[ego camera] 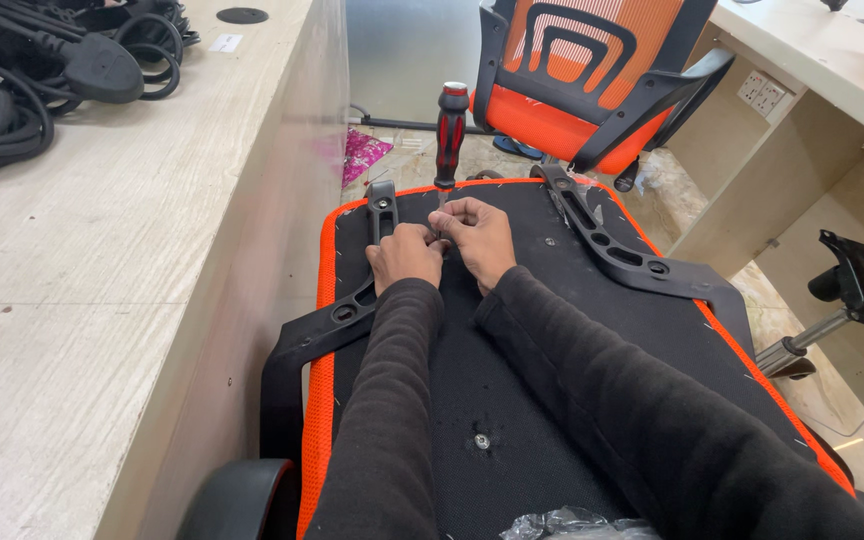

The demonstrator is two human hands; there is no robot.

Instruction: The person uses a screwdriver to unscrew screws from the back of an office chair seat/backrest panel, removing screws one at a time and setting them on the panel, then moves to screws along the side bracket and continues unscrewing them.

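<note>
Both hands meet at the far end of an upturned chair seat [512, 380], black underneath with an orange edge. The left hand [404, 257] is curled, fingertips bunched at the base of a screwdriver [451, 135]; the right hand [477, 235] sits touching it, fingers bent and pinching at the same spot. What exactly the fingertips grip is hidden between them. The screwdriver stands just beyond the knuckles, upright, its long axis nearly vertical, red and black handle at the top and tip pointing down into the seat. A black armrest bracket [337, 320] lies just to the left of the left hand; a second bracket [632, 260] runs off to the right of the right hand. An orange chair [592, 70] stands well beyond the hands, and black cables [42, 70] sit on the desk [102, 300] far to the left
</note>
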